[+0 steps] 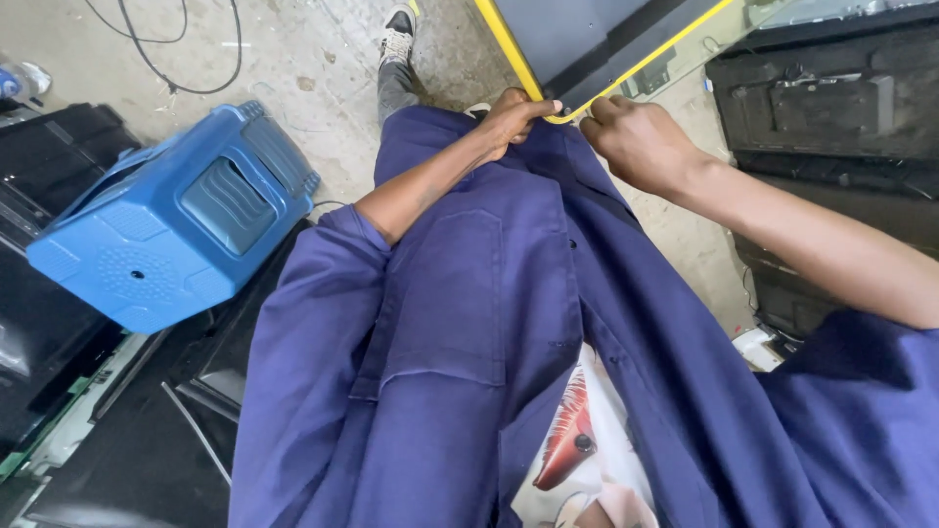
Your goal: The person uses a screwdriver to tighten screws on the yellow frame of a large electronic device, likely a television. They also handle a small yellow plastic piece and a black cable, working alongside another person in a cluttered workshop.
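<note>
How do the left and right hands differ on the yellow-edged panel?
The left hand pinches the panel corner with its thumb laid flat over the yellow edge; the right hand is curled, knuckles up, fingertips at the edge. The left sits higher in frame than the right. Both meet at the same corner, bare-forearmed.

Yellow-edged dark panel (587, 44), blue plastic stool (176, 220), navy-blue coat (469, 323), grey speckled floor (323, 59).

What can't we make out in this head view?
- Panel with yellow edge: cut off by the top of the frame, so its full shape is unknown.
- Left hand and right hand: fingertips curl around the panel corner, so each grip is partly hidden.
- Legs: covered by the blue coat; one shoe shows.
- Dark casings at right: details too dark to tell.
</note>
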